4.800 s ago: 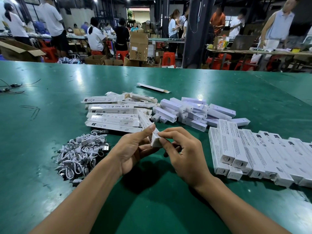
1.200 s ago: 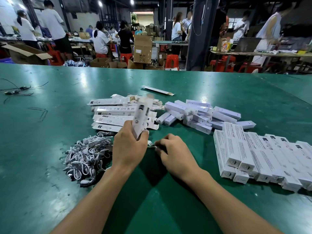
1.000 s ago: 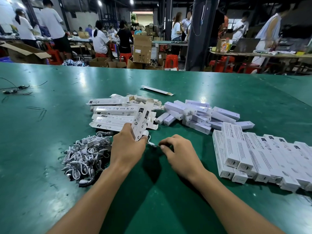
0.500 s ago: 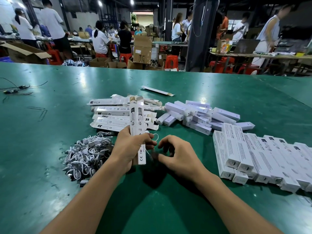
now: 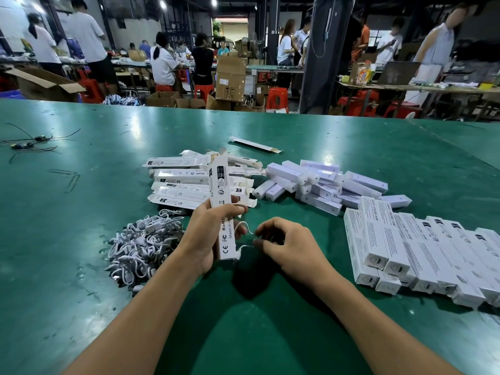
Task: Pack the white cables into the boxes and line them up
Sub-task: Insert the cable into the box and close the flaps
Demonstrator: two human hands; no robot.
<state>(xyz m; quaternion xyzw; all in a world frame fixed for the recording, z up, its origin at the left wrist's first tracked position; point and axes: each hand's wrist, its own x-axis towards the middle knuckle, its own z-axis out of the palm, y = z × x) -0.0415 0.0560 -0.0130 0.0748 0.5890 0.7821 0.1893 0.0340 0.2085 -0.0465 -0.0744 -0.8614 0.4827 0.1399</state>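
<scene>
White cable point(image 5: 245, 246) shows as a small loop between the two hands, above the table point(image 5: 270, 334) toward its near edge. The left hand point(image 5: 208, 236) grips an upright box point(image 5: 221, 201) around its middle, while the right hand point(image 5: 286, 244) pinches the cable beside the box's lower end. To do this well, the person should probably fold the loop tight, aim it squarely at the opening (hidden from this angle), and slide it fully in before closing the flap.

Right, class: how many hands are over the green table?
2. The left hand grips an upright box; the right hand pinches a white cable just right of it. None seem hidden.
</scene>
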